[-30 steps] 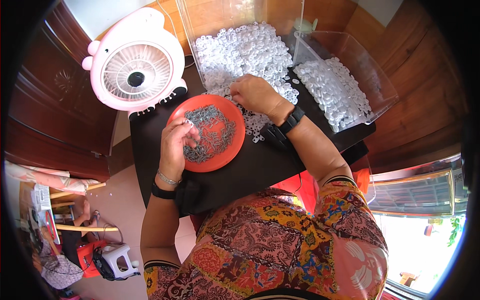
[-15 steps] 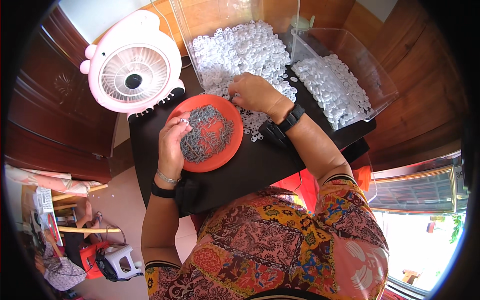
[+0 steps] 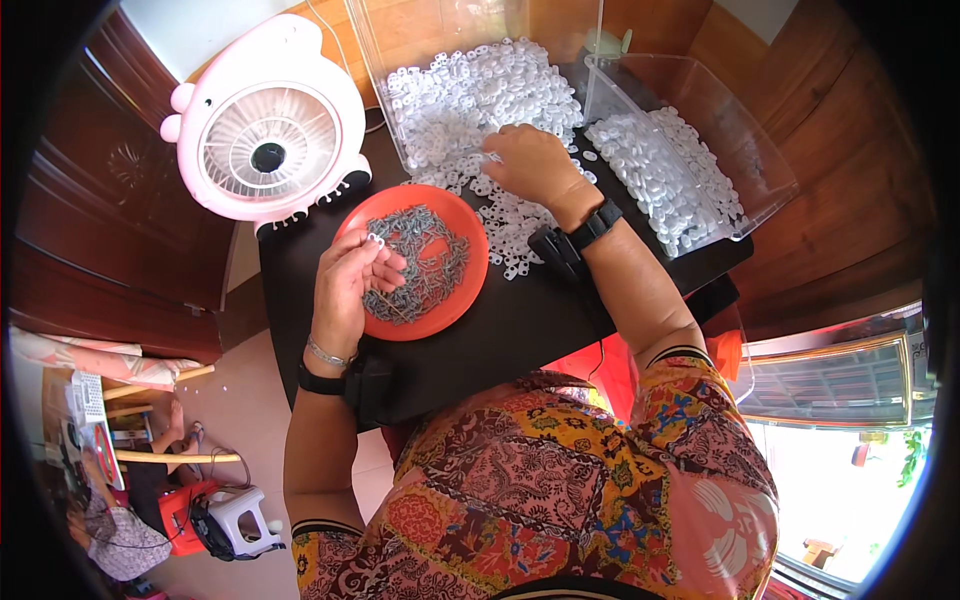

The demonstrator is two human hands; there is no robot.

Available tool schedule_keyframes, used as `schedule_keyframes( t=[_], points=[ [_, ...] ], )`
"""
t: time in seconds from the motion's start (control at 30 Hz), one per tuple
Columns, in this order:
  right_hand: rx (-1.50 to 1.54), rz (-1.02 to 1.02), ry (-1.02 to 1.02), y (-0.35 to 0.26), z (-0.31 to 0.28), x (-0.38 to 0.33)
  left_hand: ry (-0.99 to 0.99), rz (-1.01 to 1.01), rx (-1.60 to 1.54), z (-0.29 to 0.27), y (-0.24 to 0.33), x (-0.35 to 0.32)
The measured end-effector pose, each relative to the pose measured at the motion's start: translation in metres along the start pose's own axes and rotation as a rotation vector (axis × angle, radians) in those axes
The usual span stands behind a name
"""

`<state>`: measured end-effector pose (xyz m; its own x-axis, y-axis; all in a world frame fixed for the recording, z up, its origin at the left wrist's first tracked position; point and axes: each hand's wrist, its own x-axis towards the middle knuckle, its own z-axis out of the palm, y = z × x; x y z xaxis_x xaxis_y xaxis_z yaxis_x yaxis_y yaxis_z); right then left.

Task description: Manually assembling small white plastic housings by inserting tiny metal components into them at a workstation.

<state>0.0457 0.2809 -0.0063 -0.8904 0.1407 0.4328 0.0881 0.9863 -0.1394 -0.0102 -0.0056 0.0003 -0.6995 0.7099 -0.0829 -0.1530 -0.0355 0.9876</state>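
While both hands work over the dark desk (image 3: 520, 330), stock reads: one pink fan (image 3: 265, 125) beyond the left hand (image 3: 350, 285); two clear bins (image 3: 690, 150); one orange plate (image 3: 470, 265) of grey pieces beneath that grip, closed on one white ring (image 3: 377, 240). Right hand (image 3: 530, 165), fingers curled, picks among uncounted white rings (image 3: 470, 95); best taken singly.

A short-sleeved patterned top (image 3: 560, 500) in orange, pink and yellow, black wristbands (image 3: 595, 225) on both wrists, and a silver bracelet (image 3: 328, 352).
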Motion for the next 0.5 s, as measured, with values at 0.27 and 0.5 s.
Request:
schedule_keyframes(
  t=[0.27, 0.5],
  points=[
    [-0.042, 0.004, -0.236, 0.0026, 0.0026, 0.0029, 0.078, 0.024, 0.005, 0.0020, 0.0055, -0.0001],
    [0.033, 0.032, -0.170, 0.0037, 0.0063, 0.0029, 0.110, 0.074, 0.046, 0.0046, 0.0075, -0.0018]
  ],
)
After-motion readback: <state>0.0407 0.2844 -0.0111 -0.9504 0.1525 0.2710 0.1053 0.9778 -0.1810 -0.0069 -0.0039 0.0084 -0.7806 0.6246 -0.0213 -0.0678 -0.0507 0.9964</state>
